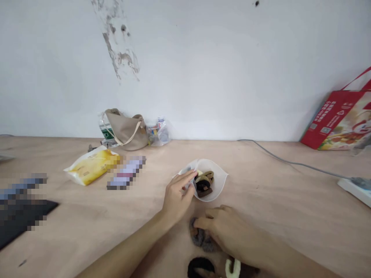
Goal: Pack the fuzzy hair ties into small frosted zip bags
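A translucent white pouch (218,189) lies on the table with its mouth spread open. Several fuzzy hair ties (208,178) in tan, brown and black are inside it. My left hand (178,193) grips the pouch's left edge between thumb and fingers. Nearer to me, my right hand (228,226) has its fingers closed on a grey fuzzy hair tie (198,236), partly hidden beneath the hand. A black hair tie (199,265) and a cream hair tie (232,268) lie below my right hand, at the bottom edge of view.
Against the wall stand a beige handbag (127,129) and a clear plastic bag (162,133). A yellow packet (94,166) and a blurred phone-like item (126,173) lie left. A red carrier bag (324,119), grey cable (278,157) and white power strip (355,191) are at right.
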### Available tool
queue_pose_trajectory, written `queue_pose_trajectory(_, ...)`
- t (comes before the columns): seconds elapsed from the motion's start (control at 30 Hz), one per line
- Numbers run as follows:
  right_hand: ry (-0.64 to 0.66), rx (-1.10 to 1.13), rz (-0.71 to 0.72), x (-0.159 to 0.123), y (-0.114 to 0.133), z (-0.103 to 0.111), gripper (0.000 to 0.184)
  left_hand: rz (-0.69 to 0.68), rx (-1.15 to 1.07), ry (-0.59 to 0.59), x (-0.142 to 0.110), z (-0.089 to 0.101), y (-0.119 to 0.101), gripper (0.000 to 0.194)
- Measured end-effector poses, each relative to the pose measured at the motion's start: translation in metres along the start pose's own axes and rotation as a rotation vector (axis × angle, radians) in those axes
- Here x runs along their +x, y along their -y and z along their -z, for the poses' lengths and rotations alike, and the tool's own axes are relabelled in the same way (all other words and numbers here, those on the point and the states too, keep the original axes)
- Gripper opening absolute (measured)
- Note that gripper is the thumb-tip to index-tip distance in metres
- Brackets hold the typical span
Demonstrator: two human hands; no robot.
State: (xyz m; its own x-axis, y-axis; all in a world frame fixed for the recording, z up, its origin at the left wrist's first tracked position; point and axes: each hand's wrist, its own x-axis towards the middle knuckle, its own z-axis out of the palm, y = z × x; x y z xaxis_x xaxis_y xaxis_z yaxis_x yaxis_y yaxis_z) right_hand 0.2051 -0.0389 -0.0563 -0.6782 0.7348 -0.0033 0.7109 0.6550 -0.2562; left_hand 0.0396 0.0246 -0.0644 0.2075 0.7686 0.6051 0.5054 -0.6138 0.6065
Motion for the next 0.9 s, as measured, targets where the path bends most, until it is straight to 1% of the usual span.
queue_pose_trajectory(0.1, -0.004, -0.073, 0.001, 0.0, 0.003, 0.006, 0.012, -0.006, -0.005, -0.009, 0.0, 0.0, -0.001, 0.037)
queue_pose_trajectory(0.2, -0.025, -0.112, -0.076, -0.003, 0.003, 0.021, 0.007, 0.003, -0.003, 0.005, 0.0, 0.001, -0.002, 0.038)
queue_pose_trajectory(0.27, -0.089, -0.147, -0.19, -0.003, -0.002, 0.032, 0.013, 0.012, -0.005, 0.019, 0.0, 0.001, -0.003, 0.037)
queue_pose_trajectory(0.33, -0.217, -0.192, -0.312, -0.002, -0.008, 0.043, 0.024, 0.02, -0.006, 0.021, 0.0, 0.002, -0.003, 0.038)
queue_pose_trajectory(0.4, -0.322, -0.198, -0.374, -0.001, -0.012, 0.05, 0.037, 0.029, -0.006, 0.018, 0.0, 0.002, -0.004, 0.039)
queue_pose_trajectory(0.43, -0.337, -0.172, -0.377, -0.001, -0.013, 0.051, 0.042, 0.033, -0.006, 0.018, 0.0, 0.002, -0.004, 0.039)
queue_pose_trajectory(0.47, -0.317, -0.131, -0.363, -0.003, -0.013, 0.051, 0.043, 0.035, -0.008, 0.019, 0.0, 0.002, -0.004, 0.039)
queue_pose_trajectory(0.5, -0.272, -0.088, -0.341, -0.005, -0.012, 0.049, 0.039, 0.034, -0.009, 0.018, -0.001, 0.002, -0.004, 0.039)
queue_pose_trajectory(0.6, -0.081, 0.037, -0.244, -0.014, -0.003, 0.038, 0.015, 0.016, -0.013, 0.005, -0.001, 0.001, -0.003, 0.039)
queue_pose_trajectory(0.67, 0.011, 0.091, -0.17, -0.019, 0.003, 0.027, 0.006, 0.007, -0.007, -0.002, -0.001, 0.001, -0.002, 0.038)
queue_pose_trajectory(0.73, 0.052, 0.128, -0.108, -0.022, 0.007, 0.016, 0.006, 0.005, 0.0, -0.002, 0.0, 0.001, -0.002, 0.037)
queue_pose_trajectory(0.8, 0.058, 0.127, -0.083, -0.022, 0.008, 0.008, 0.007, 0.002, 0.006, -0.005, 0.0, 0.001, -0.003, 0.037)
queue_pose_trajectory(0.9, 0.049, 0.063, -0.082, -0.019, 0.005, 0.008, 0.006, -0.007, 0.005, -0.008, 0.0, 0.001, -0.003, 0.037)
